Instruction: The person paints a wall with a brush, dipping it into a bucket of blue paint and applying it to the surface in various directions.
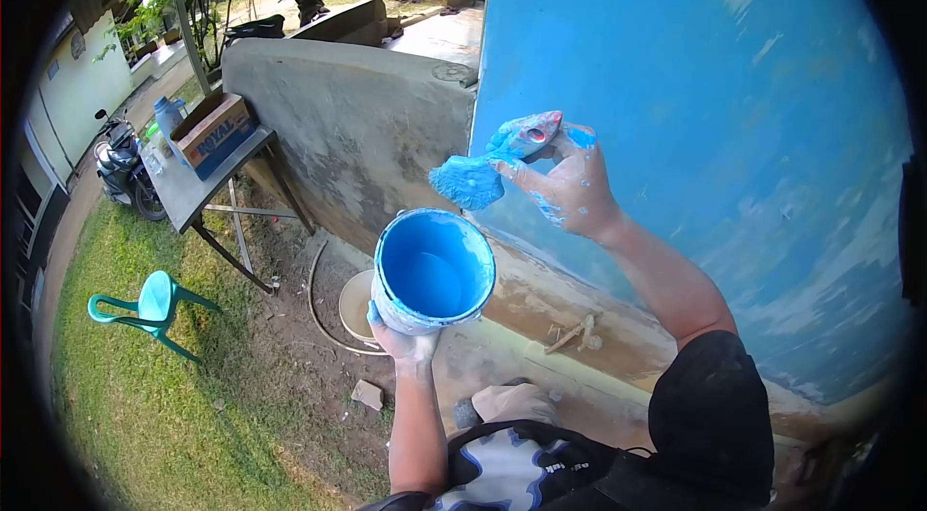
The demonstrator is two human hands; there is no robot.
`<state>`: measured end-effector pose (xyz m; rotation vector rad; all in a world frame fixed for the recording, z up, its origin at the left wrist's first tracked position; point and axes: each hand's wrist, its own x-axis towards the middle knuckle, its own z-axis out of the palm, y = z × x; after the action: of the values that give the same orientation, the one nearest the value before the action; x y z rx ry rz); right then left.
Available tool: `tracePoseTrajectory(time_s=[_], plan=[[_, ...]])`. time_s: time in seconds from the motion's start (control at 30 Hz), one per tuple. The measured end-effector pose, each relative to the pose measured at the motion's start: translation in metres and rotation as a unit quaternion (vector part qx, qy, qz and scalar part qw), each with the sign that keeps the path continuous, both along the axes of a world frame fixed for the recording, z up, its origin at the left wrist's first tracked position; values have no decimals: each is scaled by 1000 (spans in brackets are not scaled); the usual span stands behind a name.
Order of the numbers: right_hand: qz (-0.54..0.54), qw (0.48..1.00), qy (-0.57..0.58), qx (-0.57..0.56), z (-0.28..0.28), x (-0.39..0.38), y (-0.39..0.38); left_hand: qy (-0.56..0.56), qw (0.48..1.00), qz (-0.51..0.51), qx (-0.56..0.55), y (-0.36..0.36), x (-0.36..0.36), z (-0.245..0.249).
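1 paint-coated brush was grasped by its handle in the right hand, fingers closed around it, in front of the blue wall. The bristles were held above the far rim of the bucket, apart from it. The bucket, with blue paint inside, was supported from below by the left hand, its fingers partly hidden. 1 cardboard box was seen near the right-hand corner of the table.
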<state>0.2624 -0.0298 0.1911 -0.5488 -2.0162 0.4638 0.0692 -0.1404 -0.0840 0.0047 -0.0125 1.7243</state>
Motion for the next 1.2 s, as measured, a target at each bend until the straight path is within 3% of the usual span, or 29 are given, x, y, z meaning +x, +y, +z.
tracePoseTrajectory(time_s=[0.03,0.1,0.17,0.23,0.33,0.57,0.87,1.07,1.13,1.17,1.2], plan=[[22,996,36,-75,9,1,-12,2,1000,2,-1,2,2,4],[18,997,15,-79,12,5,-26,28,998,19,44,10,9,13],[26,982,-110,-153,9,7,-36,28,999,24,39,15,10,15],[10,983,-125,-134,-6,1,-41,80,994,43,52,17,13,19],[-22,987,-149,48,-30,-4,-41,107,991,62,54,23,13,19],[-50,975,-196,89,-54,-3,-33,145,982,104,54,19,8,32],[-40,975,-215,33,-65,0,-45,178,974,121,69,17,2,19],[-46,981,-186,-21,-81,15,-44,172,978,111,50,14,-3,0],[-57,988,-12,-146,-86,23,-42,162,979,114,40,15,-1,0],[-55,988,-16,-146,-86,29,-39,146,984,102,28,16,0,-1],[-43,969,90,-227,-84,34,-40,129,987,91,14,15,1,0]])
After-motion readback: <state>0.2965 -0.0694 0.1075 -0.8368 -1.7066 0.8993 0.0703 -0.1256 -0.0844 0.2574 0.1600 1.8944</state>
